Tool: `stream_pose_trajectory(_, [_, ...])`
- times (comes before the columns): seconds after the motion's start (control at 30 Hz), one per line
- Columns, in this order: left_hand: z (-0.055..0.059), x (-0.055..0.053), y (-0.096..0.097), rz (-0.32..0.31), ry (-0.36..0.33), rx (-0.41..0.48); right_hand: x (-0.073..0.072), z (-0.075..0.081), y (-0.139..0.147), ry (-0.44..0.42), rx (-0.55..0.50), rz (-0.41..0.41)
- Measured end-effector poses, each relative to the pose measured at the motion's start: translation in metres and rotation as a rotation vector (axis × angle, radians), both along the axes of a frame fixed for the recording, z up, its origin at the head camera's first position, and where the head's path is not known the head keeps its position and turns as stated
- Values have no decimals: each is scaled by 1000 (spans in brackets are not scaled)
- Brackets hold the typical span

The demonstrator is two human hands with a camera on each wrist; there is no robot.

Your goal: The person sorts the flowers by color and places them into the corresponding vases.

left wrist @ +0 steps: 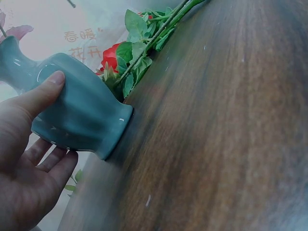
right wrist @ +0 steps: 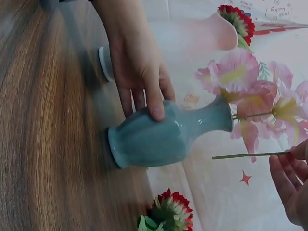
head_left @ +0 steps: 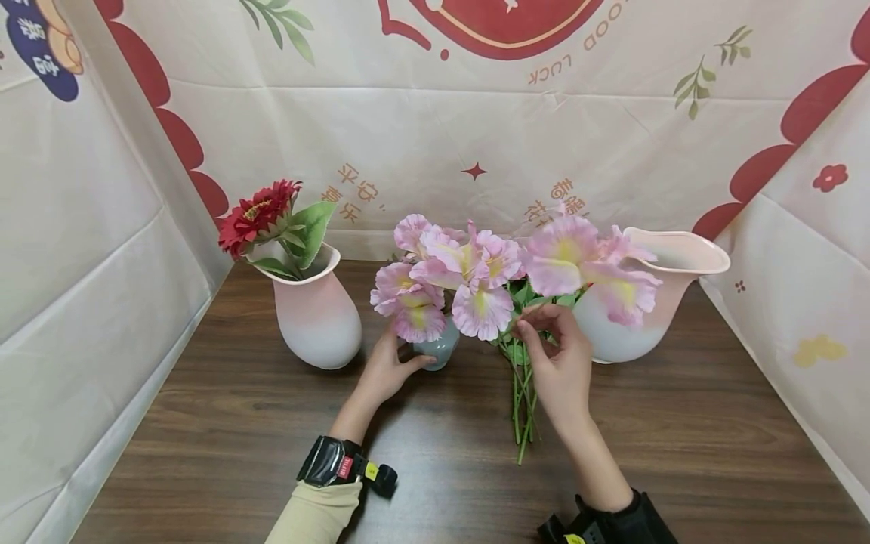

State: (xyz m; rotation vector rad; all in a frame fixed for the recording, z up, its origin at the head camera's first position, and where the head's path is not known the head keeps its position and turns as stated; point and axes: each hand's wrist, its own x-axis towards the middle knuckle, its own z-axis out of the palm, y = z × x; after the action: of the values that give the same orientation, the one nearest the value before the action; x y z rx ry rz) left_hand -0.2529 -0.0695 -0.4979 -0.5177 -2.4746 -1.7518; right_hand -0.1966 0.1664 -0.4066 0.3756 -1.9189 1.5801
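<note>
Thumb and fingers of my left hand point(head_left: 382, 372) hold the body of a small blue-green vase point(left wrist: 79, 103), which stands upright on the table. Pink artificial flowers point(right wrist: 240, 72) are in its mouth, and their blooms cover most of it in the head view. My right hand point(head_left: 560, 355) pinches the stem point(right wrist: 240, 155) of another pink flower point(head_left: 578, 261). In the right wrist view that stem points down beside the vase's mouth, apart from it. Below the flower lie green stems point(head_left: 522, 400); red blooms point(left wrist: 109, 58) with leaves show there in the left wrist view.
To the left stands a pink-and-white vase point(head_left: 316, 321) with a red flower point(head_left: 261, 215) in it. A wider pink-and-white vase point(head_left: 669, 302) stands at the right. Printed cloth point(head_left: 435, 143) rises behind the wooden table point(head_left: 448, 468) and along both sides.
</note>
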Motion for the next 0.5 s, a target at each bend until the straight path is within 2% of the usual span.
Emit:
stream_pose_trajectory(0.13, [0, 0, 0, 1, 1, -5, 3, 2, -4, 41, -55, 25])
stream_pose_trajectory(0.23, [0, 0, 0, 1, 0, -3, 5, 1, -6, 72, -93, 81])
stream_pose_trajectory(0.4, [-1, 0, 0, -1, 4, 3, 8, -4, -12, 163, -76, 172])
stream_pose_trajectory(0.5, [-1, 0, -1, 0, 2, 1, 8, -7, -18, 229, -51, 199])
